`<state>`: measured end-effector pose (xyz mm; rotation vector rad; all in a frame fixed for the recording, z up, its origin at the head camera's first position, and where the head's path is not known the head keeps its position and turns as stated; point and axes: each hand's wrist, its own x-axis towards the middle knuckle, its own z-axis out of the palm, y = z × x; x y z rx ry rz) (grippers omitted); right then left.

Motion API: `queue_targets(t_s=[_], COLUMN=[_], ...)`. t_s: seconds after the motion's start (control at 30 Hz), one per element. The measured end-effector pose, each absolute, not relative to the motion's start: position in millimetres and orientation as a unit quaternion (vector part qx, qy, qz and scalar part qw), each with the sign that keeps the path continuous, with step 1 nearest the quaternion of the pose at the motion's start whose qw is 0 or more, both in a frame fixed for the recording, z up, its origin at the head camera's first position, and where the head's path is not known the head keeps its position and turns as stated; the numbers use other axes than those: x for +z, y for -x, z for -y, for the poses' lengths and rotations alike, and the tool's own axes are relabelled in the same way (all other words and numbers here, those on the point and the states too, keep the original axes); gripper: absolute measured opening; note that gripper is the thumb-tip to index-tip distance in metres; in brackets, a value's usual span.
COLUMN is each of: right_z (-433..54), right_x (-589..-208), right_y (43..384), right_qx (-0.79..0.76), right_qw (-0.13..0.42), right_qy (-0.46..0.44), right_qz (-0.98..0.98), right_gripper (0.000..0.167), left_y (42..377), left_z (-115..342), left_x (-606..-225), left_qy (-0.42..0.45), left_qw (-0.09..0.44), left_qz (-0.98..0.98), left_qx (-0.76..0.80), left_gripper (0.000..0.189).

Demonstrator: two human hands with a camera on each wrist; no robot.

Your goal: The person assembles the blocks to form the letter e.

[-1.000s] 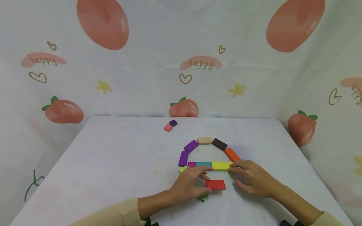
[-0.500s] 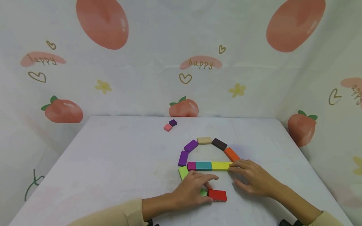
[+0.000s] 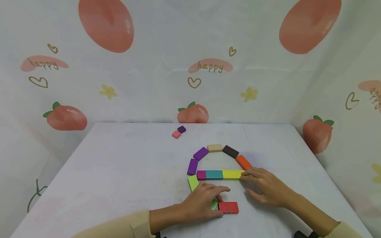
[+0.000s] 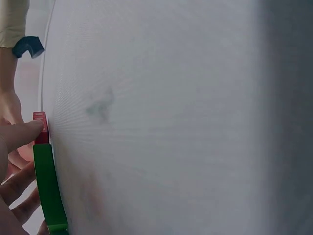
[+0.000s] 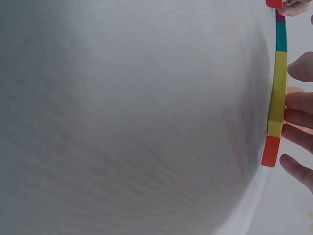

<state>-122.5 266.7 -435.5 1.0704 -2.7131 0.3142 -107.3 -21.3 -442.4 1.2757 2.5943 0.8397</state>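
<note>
A flat red rectangular block (image 3: 228, 207) lies on the table at the end of a green block (image 3: 214, 204), much of which the left hand covers. My left hand (image 3: 200, 204) holds the red block's left end, thumb on the near side and a finger on the far side; the index finger extends above. In the left wrist view the thumb touches the red block (image 4: 41, 126) beside the green blocks (image 4: 48, 183). My right hand (image 3: 266, 186) rests its fingertips at the right end of a yellow strip (image 3: 232, 175), with fingers loosely extended.
An arch of purple (image 3: 200, 153), tan (image 3: 215, 148), dark brown (image 3: 230, 151) and orange (image 3: 243, 162) blocks curves behind the row. Teal (image 3: 214, 175) and magenta (image 3: 201, 175) blocks continue the row leftward. A pink cube (image 3: 176, 134) and a dark purple cube (image 3: 182, 129) lie farther back.
My left hand has brought the red block toward the table's near side, down against the green block, then barely shifted it. The right hand has stayed in place.
</note>
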Motion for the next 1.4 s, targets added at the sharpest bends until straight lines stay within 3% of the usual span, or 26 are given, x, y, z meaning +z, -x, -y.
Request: queue_targets(t_s=[0.8, 1.0, 1.2, 1.4], right_z=[-268, -268, -269, -273], right_x=[-436, -435, -435, -437], right_y=[122, 123, 123, 124], right_qx=[0.1, 0.097, 0.097, 0.098], right_qw=[0.116, 0.113, 0.111, 0.119], right_qy=[-0.373, -0.375, -0.377, -0.388], right_qz=[0.915, 0.915, 0.914, 0.909], right_gripper=[0.042, 0.042, 0.043, 0.045], left_y=[114, 150, 202, 248], left_z=[27, 41, 65, 97], left_x=[-434, -422, -415, -415], left_qy=[-0.406, -0.37, -0.274, -0.164], left_qw=[0.065, -0.02, -0.106, -0.13], left_qz=[-0.866, -0.868, -0.885, -0.906], left_qx=[0.285, 0.33, 0.362, 0.367], left_gripper=[0.068, 0.066, 0.065, 0.067])
